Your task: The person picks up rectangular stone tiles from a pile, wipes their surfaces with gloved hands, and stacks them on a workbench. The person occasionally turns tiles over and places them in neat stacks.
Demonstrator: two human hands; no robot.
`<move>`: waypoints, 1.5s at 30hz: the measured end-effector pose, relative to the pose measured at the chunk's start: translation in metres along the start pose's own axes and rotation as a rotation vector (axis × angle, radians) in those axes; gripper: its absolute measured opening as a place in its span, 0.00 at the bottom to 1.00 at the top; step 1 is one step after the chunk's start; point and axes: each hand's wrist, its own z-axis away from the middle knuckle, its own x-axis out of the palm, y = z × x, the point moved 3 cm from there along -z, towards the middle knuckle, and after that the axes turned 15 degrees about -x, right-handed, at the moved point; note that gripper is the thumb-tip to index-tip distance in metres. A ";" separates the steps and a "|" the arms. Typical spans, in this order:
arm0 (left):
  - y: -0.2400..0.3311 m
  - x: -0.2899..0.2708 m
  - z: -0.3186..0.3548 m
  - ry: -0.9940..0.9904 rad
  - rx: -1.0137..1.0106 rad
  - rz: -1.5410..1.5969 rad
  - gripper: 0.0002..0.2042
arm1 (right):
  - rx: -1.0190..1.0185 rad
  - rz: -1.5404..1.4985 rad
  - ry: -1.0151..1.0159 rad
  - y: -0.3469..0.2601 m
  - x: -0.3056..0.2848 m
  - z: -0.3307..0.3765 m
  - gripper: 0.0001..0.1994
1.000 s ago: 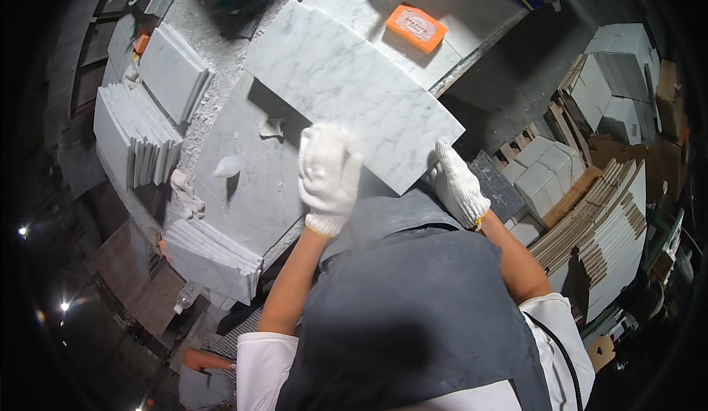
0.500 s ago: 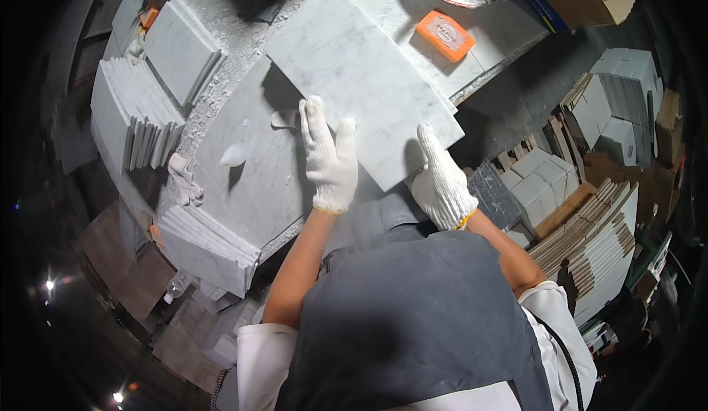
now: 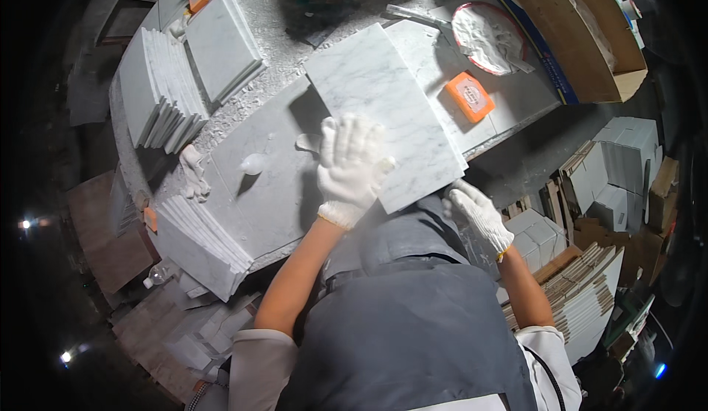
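Left hand (image 3: 352, 162) flat and open on white marble tile (image 3: 387, 116); right hand (image 3: 478, 216) grips tile's near corner; orange rectangular block (image 3: 470, 96) just beyond.

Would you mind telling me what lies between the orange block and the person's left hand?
In the head view, the white marble tile spans that stretch, between the orange block and the left hand, which rests on it.
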 end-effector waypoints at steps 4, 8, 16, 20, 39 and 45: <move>0.047 -0.023 0.017 -0.431 0.374 0.226 0.25 | -0.210 0.001 0.248 -0.004 -0.050 -0.003 0.20; 0.033 -0.046 0.037 -0.717 0.324 0.622 0.14 | -0.353 -0.019 0.476 -0.024 -0.092 -0.005 0.13; -0.048 -0.052 0.067 -0.327 -0.853 0.705 0.09 | -0.587 0.267 0.477 -0.073 -0.105 -0.025 0.19; -0.011 -0.042 0.081 -0.388 -0.877 0.807 0.13 | -0.707 0.406 0.547 -0.104 -0.118 -0.055 0.28; 0.035 -0.045 0.064 -0.319 -0.360 0.445 0.13 | -0.919 1.019 0.575 -0.187 -0.124 -0.130 0.16; 0.038 -0.043 0.063 -0.314 -0.371 0.428 0.12 | -0.864 0.647 0.512 -0.162 -0.118 -0.143 0.15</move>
